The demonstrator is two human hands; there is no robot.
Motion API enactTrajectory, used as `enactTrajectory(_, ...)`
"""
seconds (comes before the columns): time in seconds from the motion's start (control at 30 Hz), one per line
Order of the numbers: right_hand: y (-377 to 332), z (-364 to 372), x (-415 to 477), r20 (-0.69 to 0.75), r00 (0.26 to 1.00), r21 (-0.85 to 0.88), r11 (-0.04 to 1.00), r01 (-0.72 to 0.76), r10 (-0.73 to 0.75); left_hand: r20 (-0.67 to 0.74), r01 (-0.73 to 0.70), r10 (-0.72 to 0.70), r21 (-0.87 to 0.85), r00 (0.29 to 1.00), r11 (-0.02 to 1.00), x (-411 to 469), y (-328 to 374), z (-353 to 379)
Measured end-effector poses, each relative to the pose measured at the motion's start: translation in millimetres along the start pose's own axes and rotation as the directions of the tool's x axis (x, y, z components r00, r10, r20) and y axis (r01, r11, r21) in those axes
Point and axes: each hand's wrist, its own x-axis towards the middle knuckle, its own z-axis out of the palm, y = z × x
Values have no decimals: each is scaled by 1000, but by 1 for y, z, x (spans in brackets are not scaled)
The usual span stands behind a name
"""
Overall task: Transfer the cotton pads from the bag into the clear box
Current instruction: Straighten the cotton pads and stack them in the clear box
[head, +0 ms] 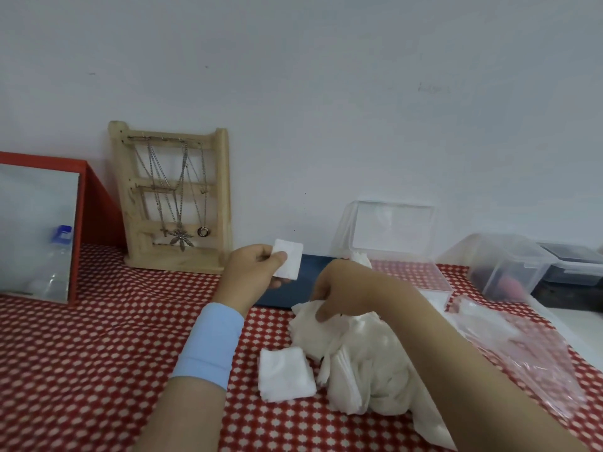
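Nearest us, our left forearm wears a blue wristband (204, 347). Beyond it our left hand (253, 275) pinches one cotton pad (288, 263) between thumb and curled fingers, held up above the tablecloth (98, 337). To its right a small stack of pads (285, 375) lies loose on the cloth, touching the bag (365, 373), a crumpled white heap with more pads showing at its near edge. Our right hand (339, 288) grips the bag's far top, fingers curled into it. Farther right, against the wall, stands the clear box (427, 278) with its lid up. We judge we are mid-transfer: next, the held pad must travel right, past our right hand, and drop into the box.
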Motion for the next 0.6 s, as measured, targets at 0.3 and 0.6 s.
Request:
enactTrajectory(0.3, 25, -23, -34, -253, 965, 533, 843, 75, 74, 139, 39, -36, -13, 990, 999, -4, 0, 15)
enactTrajectory(0.6, 27, -20, -31, -360, 926, 627, 765, 150, 113, 344, 209, -124, -224, 931, 952, -14, 10, 30)
